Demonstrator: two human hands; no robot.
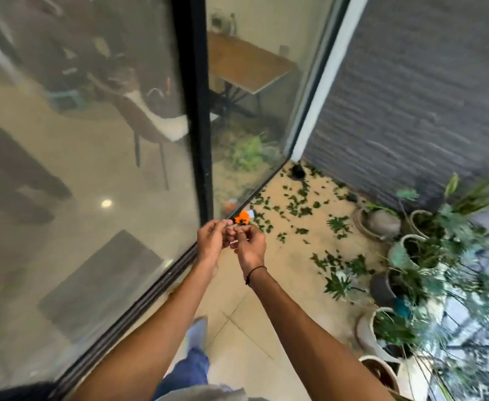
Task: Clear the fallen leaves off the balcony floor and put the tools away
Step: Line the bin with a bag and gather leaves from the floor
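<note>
Green fallen leaves [298, 202] still litter the beige tiled balcony floor [255, 328] at centre-right; left hand [213, 241] and right hand [250, 248] pinch something small, unclear what, mid-frame, so free both grips, then fetch the orange tool [242, 217] by the glass door [93, 169].

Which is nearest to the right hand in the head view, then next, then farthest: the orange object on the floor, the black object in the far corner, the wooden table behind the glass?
1. Orange object, on the floor just beyond the right hand.
2. Black object, in the far corner by the grey wall.
3. Wooden table, indoors behind the glass.
</note>
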